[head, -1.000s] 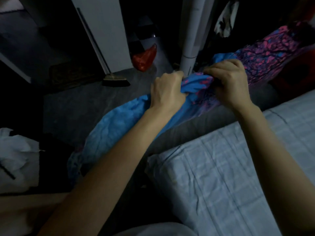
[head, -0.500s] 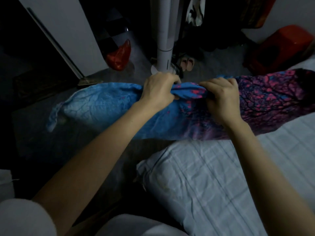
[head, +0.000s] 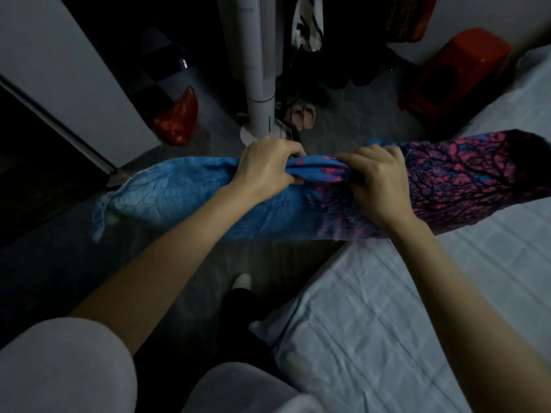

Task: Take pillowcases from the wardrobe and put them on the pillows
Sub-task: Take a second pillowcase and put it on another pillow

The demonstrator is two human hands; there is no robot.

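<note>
Left hand: the left hand [head: 267, 168] has its fingers curled round a bunched fold along the top edge of the pillowcase [head: 190, 201] — a firm grip, knuckles up.
Right hand: the right hand [head: 377, 181] grips the same bunched edge just beside the left, fingers curled over the cloth; the two hands are near each other but not touching.
Pillowcase: it stretches sideways in the air in front of the person, above the floor [head: 59, 263] and the near corner of the bed [head: 387, 323]. Its left part is blue and hangs loose past the left hand; its right part is printed with dark branches on pink and purple and reaches over the bed's edge.
Pillow: whether a pillow is inside the pillowcase cannot be told.
Bed: a pale checked sheet covers it, wrinkled, at the lower right.
Room: a white pole [head: 259, 70] stands upright behind the hands, a red bag [head: 177, 120] lies on the floor to its left beside a white door [head: 68, 79], a pair of slippers [head: 302, 116] sits just right of the pole, and a red stool [head: 456, 73] stands by the far wall.
Light: dim — the dark corners show little.
</note>
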